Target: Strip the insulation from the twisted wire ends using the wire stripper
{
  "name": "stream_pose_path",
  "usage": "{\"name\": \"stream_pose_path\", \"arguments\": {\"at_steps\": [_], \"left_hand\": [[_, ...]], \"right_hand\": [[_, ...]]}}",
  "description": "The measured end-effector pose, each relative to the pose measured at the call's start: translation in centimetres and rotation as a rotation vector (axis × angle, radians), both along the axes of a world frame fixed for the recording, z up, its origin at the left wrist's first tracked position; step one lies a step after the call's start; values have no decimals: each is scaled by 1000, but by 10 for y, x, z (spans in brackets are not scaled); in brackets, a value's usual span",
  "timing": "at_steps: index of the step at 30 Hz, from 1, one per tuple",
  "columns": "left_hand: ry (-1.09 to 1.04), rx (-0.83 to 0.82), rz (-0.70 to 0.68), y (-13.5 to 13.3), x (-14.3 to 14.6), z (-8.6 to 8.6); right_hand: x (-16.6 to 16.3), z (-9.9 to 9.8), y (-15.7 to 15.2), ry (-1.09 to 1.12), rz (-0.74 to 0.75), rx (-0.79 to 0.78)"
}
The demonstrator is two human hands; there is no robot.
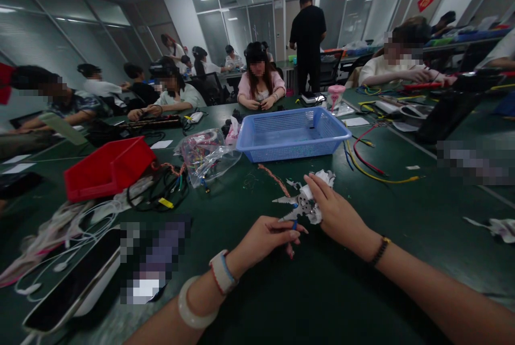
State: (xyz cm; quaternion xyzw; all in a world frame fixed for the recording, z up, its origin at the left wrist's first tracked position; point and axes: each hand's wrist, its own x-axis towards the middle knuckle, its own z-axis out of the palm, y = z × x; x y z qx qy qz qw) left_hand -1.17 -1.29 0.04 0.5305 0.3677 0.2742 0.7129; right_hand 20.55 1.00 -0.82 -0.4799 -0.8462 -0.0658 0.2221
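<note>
Wire strippers (306,204) are in my right hand (336,213), whose fingers wrap the handle side. Their metal jaws are spread and point left. White crumpled material (325,177) surrounds the handles, partly hidden by my fingers. My left hand (267,240) is closed in a pinch just below the jaws. From its fingers a short blue wire (295,224) sticks up by the lower jaw; whether they touch, I cannot tell. A reddish end (290,251) shows beneath the same fingers. Beyond the tool a braided copper-coloured wire (276,178) lies on the green table (225,200).
A blue basket (292,149) stands ahead. To its left are a plastic bag of wires (207,154) and a red bin (108,168). A phone-like device (76,280) and white earphones (62,264) lie at left. Yellow and red leads (378,176) are at right. Several people sit around.
</note>
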Motion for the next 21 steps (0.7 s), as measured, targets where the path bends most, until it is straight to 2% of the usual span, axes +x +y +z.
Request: {"name": "stream_pose_path", "arguments": {"at_steps": [11,21], "left_hand": [[-3,16,-13,-2,2,1],[35,57,-71,-3,1,2]], "right_hand": [[-2,4,-2,-160,-75,130],[1,13,0,-263,-96,133]]}}
